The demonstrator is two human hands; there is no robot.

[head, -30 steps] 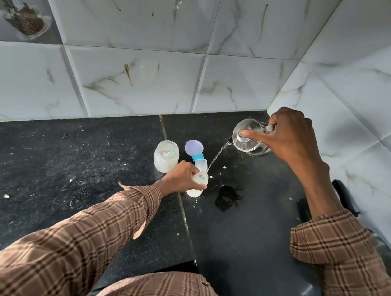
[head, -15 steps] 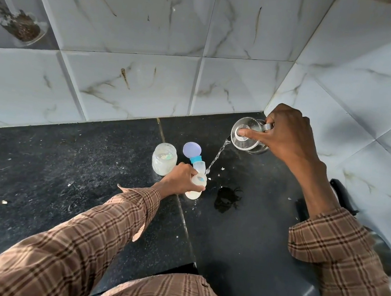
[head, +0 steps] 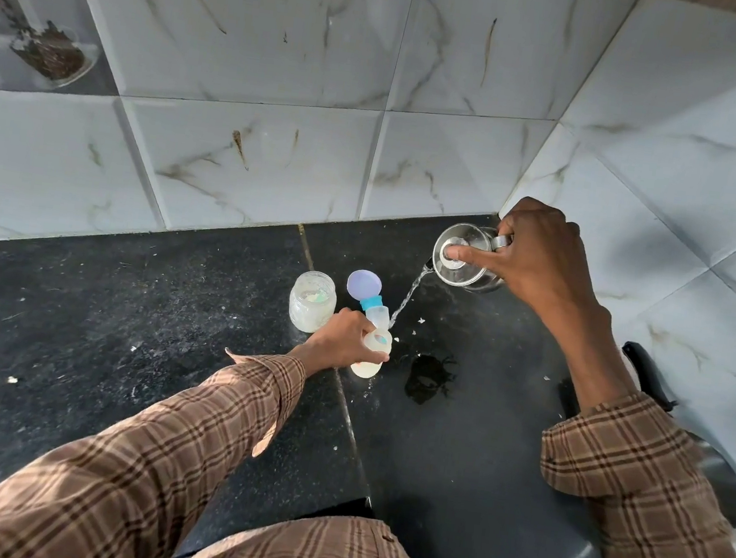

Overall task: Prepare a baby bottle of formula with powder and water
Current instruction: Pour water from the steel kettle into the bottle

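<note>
Pouring water into a baby bottle on a dark counter.

Left hand [head: 342,338] grips the bottle [head: 372,354] centre-frame; at two o'clock, right hand [head: 541,266] clasps a tilted glass jug [head: 461,265], finger pressing its lid. Keeping the stream narrow should limit spills.

Soft, even daylight fills the scene, brightest on the pale wall tiles [head: 250,160]. The dark worktop [head: 95,313] carries a faint sheen and weak shadows. Straight tile lines bow toward the edges; focus is sharp.
</note>
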